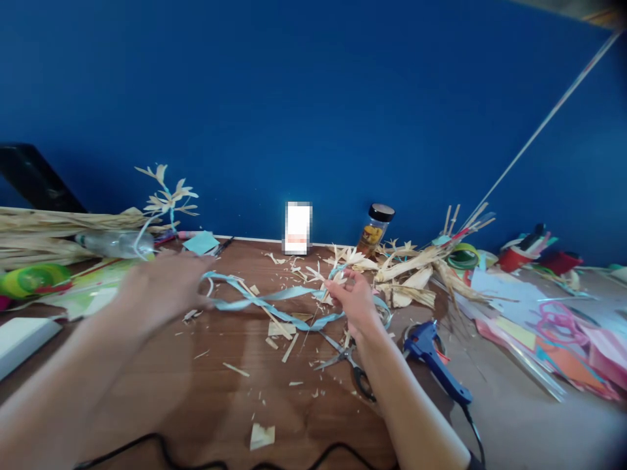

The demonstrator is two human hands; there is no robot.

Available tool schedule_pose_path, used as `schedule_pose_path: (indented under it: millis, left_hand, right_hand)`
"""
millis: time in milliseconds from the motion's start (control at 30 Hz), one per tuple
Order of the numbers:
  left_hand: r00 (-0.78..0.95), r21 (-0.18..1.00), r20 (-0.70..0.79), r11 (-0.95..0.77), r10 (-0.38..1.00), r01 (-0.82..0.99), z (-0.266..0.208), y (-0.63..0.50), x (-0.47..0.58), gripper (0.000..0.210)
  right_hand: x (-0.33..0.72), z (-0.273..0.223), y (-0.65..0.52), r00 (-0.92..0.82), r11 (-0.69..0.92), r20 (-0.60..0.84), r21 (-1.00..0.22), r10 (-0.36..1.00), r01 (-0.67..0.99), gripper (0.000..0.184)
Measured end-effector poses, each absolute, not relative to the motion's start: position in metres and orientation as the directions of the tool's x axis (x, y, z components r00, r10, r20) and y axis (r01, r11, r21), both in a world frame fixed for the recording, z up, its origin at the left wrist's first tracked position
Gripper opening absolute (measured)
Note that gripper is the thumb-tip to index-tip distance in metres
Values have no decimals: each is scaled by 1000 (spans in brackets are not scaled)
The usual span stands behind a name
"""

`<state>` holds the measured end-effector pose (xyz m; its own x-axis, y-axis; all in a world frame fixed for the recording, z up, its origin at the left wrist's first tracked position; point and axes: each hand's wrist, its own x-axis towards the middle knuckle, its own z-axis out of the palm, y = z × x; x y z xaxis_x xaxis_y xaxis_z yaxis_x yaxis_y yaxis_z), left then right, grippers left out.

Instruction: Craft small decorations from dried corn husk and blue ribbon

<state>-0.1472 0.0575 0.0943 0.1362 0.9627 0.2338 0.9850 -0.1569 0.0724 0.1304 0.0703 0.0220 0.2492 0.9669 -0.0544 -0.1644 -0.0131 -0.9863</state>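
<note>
My right hand [358,303] is closed in a pinch on a small pale dried-husk flower [319,279] with light-blue wrapping near its stem. From there a twisted light-blue ribbon [274,301] stretches left across the table. My left hand [164,282] is smeared by motion at the ribbon's left end; whether its fingers grip the ribbon cannot be made out. Partly under my right wrist lie scissors [347,354] with dark handles. Husk scraps and thin strips [281,328] are scattered below the ribbon.
A blue glue gun [435,359] lies right of my forearm. Behind stand a black-lidded jar [375,228] and a bright phone-like screen [297,227]. Husk bundles [411,274] and coloured paper [568,352] cover the right. At left are a finished-looking husk stem [169,196] and a clear bottle [115,243].
</note>
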Motion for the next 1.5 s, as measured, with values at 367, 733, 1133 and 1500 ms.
schedule_pose_path:
  millis: [367, 733, 1133, 1500]
  left_hand:
    - [343, 515, 357, -489, 869, 704, 28, 54, -21, 41]
    - [330, 667, 273, -425, 904, 612, 12, 63, -23, 20]
    - [312, 790, 66, -241, 948, 564, 33, 54, -26, 26]
    - [234, 776, 84, -211, 969, 594, 30, 49, -20, 20]
  right_hand:
    - [130, 20, 67, 215, -21, -44, -994, 976, -107, 44]
    - [130, 11, 69, 219, 5, 2, -1000, 976, -11, 44]
    - [127, 2, 65, 182, 95, 134, -973, 974, 208, 45]
    - [119, 14, 57, 143, 116, 167, -944, 976, 309, 40]
